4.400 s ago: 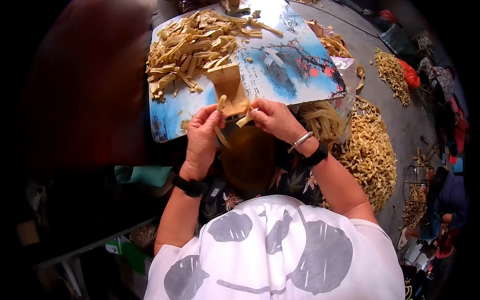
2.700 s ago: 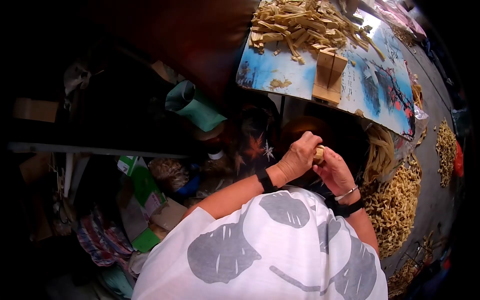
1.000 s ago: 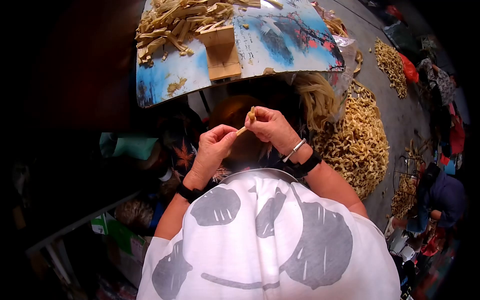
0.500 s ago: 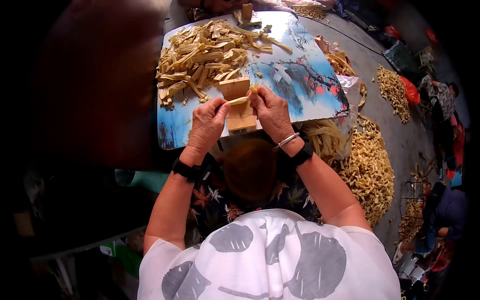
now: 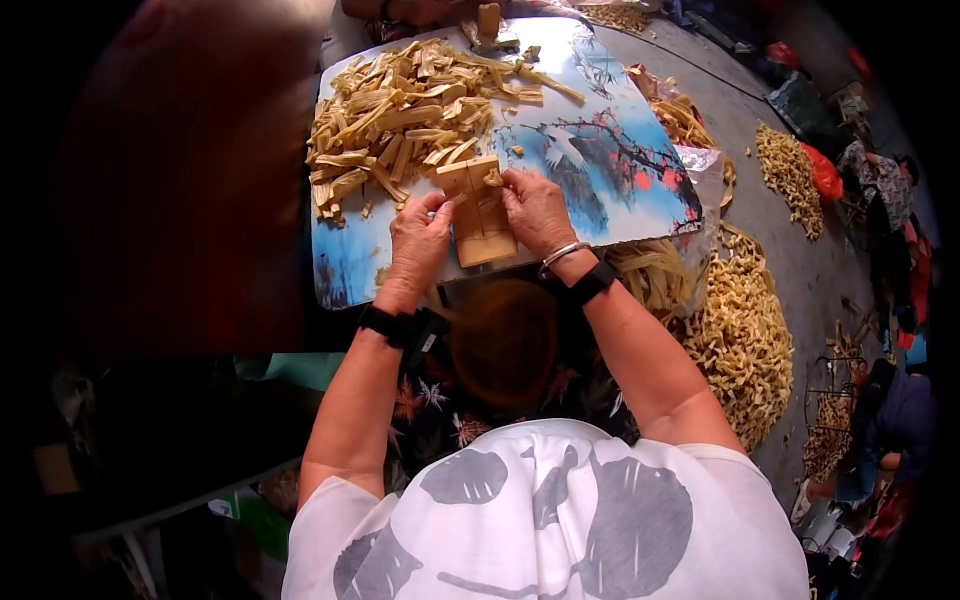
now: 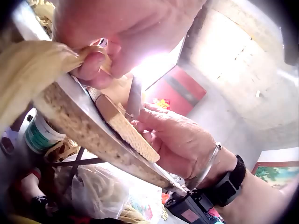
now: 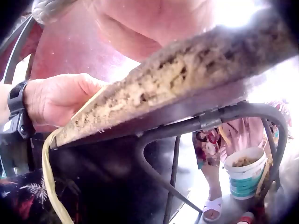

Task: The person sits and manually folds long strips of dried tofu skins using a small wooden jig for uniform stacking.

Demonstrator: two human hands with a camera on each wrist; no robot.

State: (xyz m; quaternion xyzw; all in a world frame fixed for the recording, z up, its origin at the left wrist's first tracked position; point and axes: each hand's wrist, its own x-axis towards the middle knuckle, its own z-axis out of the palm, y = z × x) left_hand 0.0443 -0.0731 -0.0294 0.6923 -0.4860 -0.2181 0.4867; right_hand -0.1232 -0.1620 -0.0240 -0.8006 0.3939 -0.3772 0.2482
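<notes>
My left hand (image 5: 418,240) pinches a pale dried strip at the left side of a small wooden stand (image 5: 486,247). The strip (image 6: 32,77) looks broad in the left wrist view, and in the right wrist view its tail (image 7: 49,177) hangs below the board's edge. Across the stand, my right hand (image 5: 540,212) holds a small yellowish knotted piece (image 5: 493,178) at its fingertips, by the stand's upright end. A grey blade-like part (image 6: 135,98) stands at the wood (image 6: 126,128), close to the right fingers. Whether strip and knot still join is unclear.
Cut strips (image 5: 400,110) are heaped on the painted board (image 5: 350,250), left of and beyond the stand. Right of the board, long strips (image 5: 655,275) and a big heap of knotted pieces (image 5: 740,335) lie low. Another person's arm (image 5: 420,12) shows at the far edge.
Both hands came up from the lap to the stand. Half a second ago a strip visibly spanned between them over the wood; now the stand's middle shows, and the right hand sits slightly farther right.
</notes>
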